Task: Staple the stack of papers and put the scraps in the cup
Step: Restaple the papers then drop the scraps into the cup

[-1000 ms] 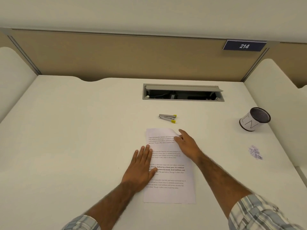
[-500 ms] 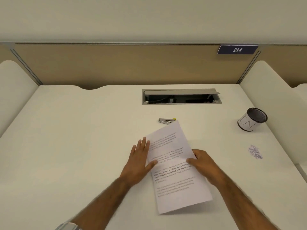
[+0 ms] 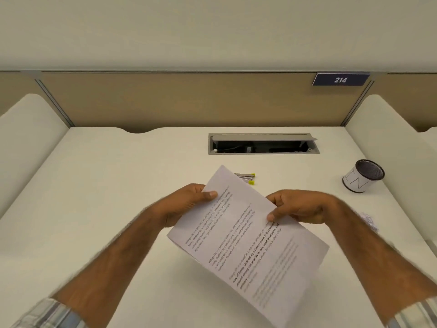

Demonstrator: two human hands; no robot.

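A white stack of printed papers [image 3: 246, 237] is lifted off the desk and turned diagonally, its top corner pointing away. My left hand [image 3: 186, 204] grips the stack's left edge, thumb on top. Gripping the right edge is my right hand [image 3: 298, 205], also with the thumb on the page. A small silver stapler [image 3: 247, 177] with yellow tips lies on the desk just behind the paper's top corner, partly hidden. A white cup [image 3: 361, 177] with a dark mesh inside stands at the right. Paper scraps [image 3: 369, 220] lie on the desk right of my right forearm, partly hidden.
The white desk [image 3: 106, 197] has a grey open cable hatch [image 3: 263, 144] at the back centre. White side dividers rise at left and right, with a tan back panel and a blue "214" sign [image 3: 340, 79].
The papers lay flat on the desk under both hands. Both hands then took hold of the edges, lifted the stack and turned it diagonally.
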